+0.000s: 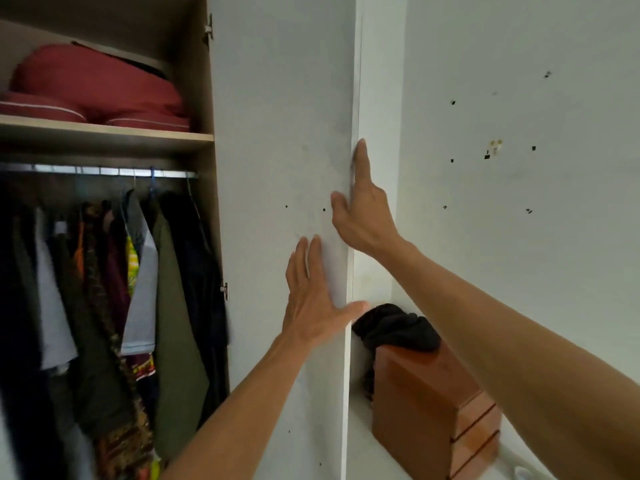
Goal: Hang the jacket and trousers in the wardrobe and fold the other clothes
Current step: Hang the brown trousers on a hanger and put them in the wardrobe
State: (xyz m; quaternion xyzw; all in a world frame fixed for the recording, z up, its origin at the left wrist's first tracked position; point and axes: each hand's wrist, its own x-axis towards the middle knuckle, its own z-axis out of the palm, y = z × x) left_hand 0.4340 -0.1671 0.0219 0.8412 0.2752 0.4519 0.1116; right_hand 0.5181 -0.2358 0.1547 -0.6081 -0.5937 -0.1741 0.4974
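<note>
Hands meet on the open wardrobe door (284, 168), which stands swung out with its free edge toward the person. The left hand (313, 299) lies flat against the door's pale face, fingers straight and together, thumb hooked round the free edge. The right hand (363, 209) rests higher on that edge, index finger pointing up along it, thumb on the face; the other fingers are hidden behind the panel, so I cannot tell whether they curl round it. Neither hand carries any garment. This two-handed hold on the edge looks like steering the door, most likely to swing it, though which way cannot be judged from a single view.

Inside the wardrobe (194, 98), a metal rail (100, 170) runs left to right under a shelf (104, 131) that carries red cushions (93, 88). Hanging clothes (114, 289) crowd the rail, their long axes vertical, shoulders up at the hangers and hems pointing down. An olive garment (176, 334) and a dark one (197, 254) just beside it hang nearest the door; these may be the jacket and trousers, but blur keeps me from telling which is which.

Beyond the door's edge, a black garment (394, 327) lies crumpled on a wooden drawer box (433, 410) against the wall (519, 133), with no clear long axis. It seems to be among the clothes not yet folded.
</note>
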